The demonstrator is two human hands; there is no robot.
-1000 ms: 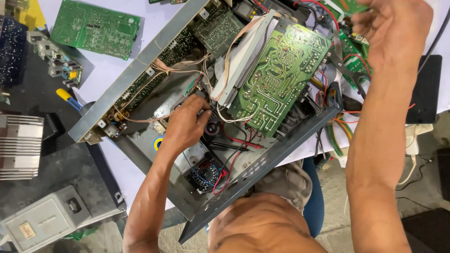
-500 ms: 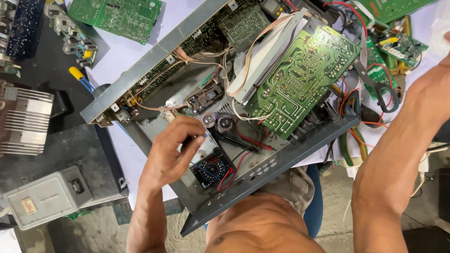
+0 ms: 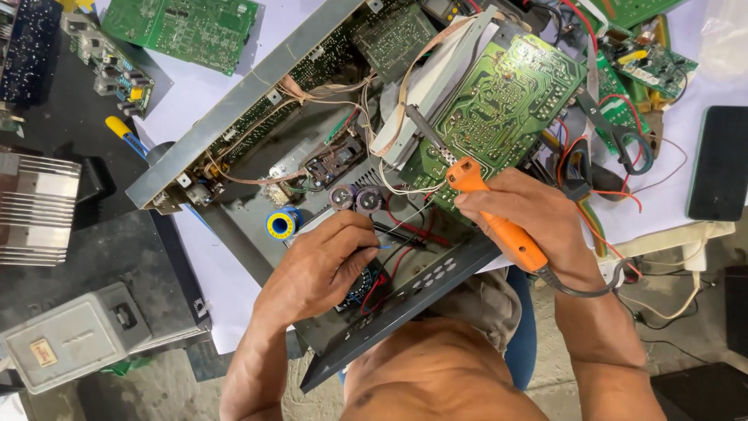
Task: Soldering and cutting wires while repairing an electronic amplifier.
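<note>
Inside the opened metal chassis [image 3: 257, 234] at the near table edge, I log: my right hand [image 3: 538, 226], fingers wrapped around an orange soldering iron [image 3: 499, 222], tip laid against the tilted green circuit board [image 3: 499, 101]. My left hand [image 3: 323, 269], fingers curled, pinches a thin dark wire near two round capacitors [image 3: 356, 196]. Solder spool [image 3: 280, 224], blue and yellow, sits just beside that hand. Finned heatsink [image 3: 35, 206] lies at the table's left edge; scissors [image 3: 612, 136] lie towards the right edge.
</note>
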